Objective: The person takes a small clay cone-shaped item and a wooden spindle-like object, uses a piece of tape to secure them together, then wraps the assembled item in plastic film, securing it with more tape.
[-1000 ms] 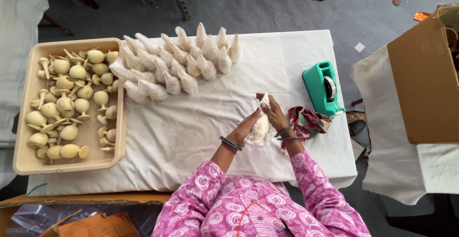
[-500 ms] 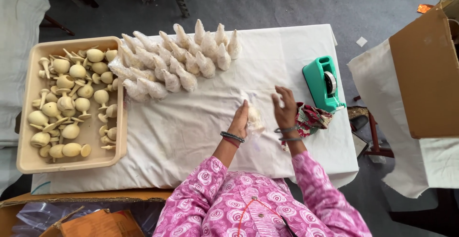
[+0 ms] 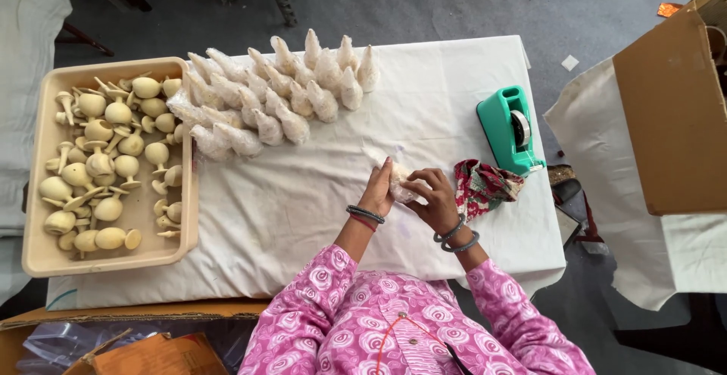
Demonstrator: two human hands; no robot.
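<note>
**Colours on my table**

I'm wearing pink sleeves [image 3: 318,299] with a white rose print and dark grey bangles [image 3: 454,235]. White cloth [image 3: 303,208] is covering the table. Cream wooden pieces [image 3: 106,163] are sitting in a beige tray [image 3: 38,254]. The tape dispenser [image 3: 507,129] is showing teal-green; the rag [image 3: 485,186] red-green patterned.

brown cardboard box [image 3: 670,110] at right; white wrapped bundles [image 3: 276,95] mid-table.

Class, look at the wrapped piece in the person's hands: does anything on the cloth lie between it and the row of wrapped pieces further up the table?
Nothing visible does. Both hands, left hand and right hand, hold the wrapped piece; only bare white cloth lies between it and the wrapped row.
</note>
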